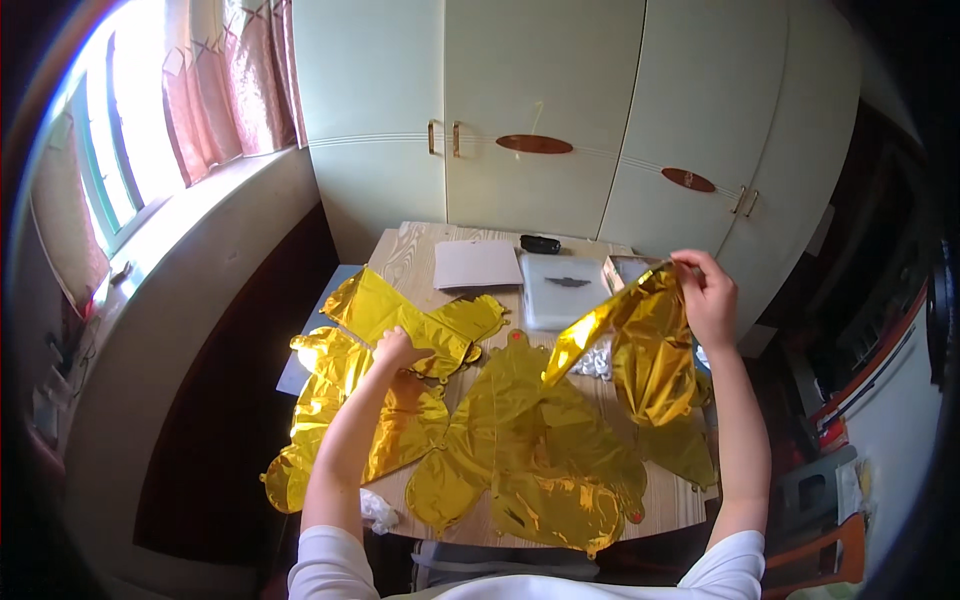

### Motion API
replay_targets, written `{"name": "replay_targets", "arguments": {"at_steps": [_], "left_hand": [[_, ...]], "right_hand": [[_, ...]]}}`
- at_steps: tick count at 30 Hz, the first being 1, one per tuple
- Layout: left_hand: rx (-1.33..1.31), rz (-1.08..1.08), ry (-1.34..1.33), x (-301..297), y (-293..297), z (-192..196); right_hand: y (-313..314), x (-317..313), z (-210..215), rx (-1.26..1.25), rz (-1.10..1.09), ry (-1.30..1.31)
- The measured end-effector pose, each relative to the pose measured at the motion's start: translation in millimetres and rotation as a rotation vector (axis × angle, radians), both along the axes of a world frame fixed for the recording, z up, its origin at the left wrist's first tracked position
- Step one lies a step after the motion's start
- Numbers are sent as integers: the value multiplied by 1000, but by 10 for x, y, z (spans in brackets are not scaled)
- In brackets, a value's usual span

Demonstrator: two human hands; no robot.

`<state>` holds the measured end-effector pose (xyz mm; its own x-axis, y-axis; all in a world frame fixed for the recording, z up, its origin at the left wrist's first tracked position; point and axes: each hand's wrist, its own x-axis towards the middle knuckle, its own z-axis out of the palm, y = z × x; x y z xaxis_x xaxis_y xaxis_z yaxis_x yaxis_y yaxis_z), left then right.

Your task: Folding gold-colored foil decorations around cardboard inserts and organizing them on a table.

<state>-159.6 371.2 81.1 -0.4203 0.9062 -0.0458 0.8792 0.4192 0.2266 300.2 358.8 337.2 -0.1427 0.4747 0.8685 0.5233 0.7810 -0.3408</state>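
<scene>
Right hand point(712, 303) pinching gold foil point(652, 352), table point(668, 508)

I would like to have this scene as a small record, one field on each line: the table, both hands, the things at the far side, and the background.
Table: light wood-grain top, much of it covered by flat gold foil shapes
Left hand: at a gold foil sheet on the table's left part, apparently touching it
Right hand: holding up a raised foil piece by its top
Far side: pale rectangular item, whitish flat package, small black object
Background: pale cabinet; window and pink curtain at left
</scene>
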Motion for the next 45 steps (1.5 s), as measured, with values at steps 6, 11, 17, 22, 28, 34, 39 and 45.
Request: {"name": "replay_targets", "arguments": {"at_steps": [6,11,17,22,28,34,39,45], "left_hand": [[-229,71,-207,-63,144,-19],[-231,108,-269,-41,236,-42],[23,116,-533,-55,336,-5],[382,-35,-1446,283,440,324],[334,-261,-1290,819,50,533],[193,-701,-965,1819,-1112,997],[510,-893,-466,2478,-1416,1299],[516,-622,-343,2690,-951,1230]], "right_hand": [[-543,499,-320,-24,-16,-50],[-924,1009,-527,-149,-49,-19],[-1239,1246,-486,-169,-115,-59],[-1323,1172,-450,-160,-140,-126],[-1310,892,-385,91,-187,-321],[-1184,470,-83,223,-259,-422],[-1071,213,123,359,-277,-475],[-1290,219,157,538,-230,-631]]}}
